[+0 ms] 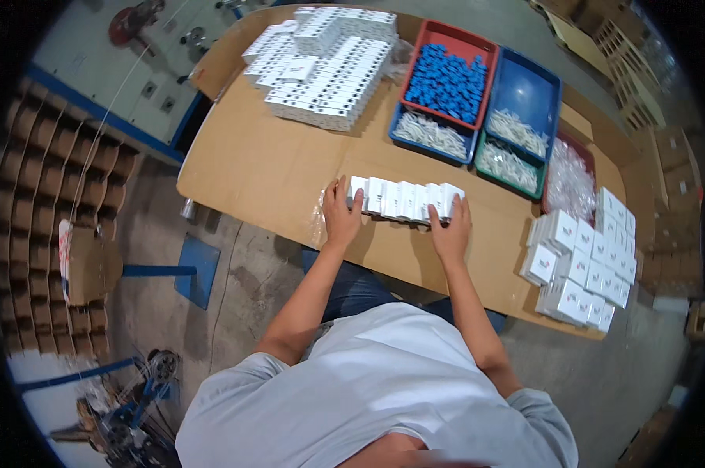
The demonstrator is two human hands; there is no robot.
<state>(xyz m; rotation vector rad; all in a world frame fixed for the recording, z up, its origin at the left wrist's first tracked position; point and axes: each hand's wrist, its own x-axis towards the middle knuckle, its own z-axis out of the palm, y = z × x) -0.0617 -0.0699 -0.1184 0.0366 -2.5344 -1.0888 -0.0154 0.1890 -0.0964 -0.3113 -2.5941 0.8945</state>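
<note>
A row of several small white boxes [406,200] stands side by side near the table's front edge. At the row's left end is my left hand [342,212], its fingers closed against the end box. My right hand [451,229] grips the right end, thumb on the near side and fingers around the last box. Between them the hands press the row together from both ends. A scrap of clear plastic film [318,217] lies just left of my left hand.
A large stack of white boxes [321,70] stands at the far left. Behind the row are a red tray [489,76] of blue parts, a blue tray [528,78] and trays of white pieces. More white boxes [582,265] pile up at the right, beside a bin of clear plastic bags [571,179].
</note>
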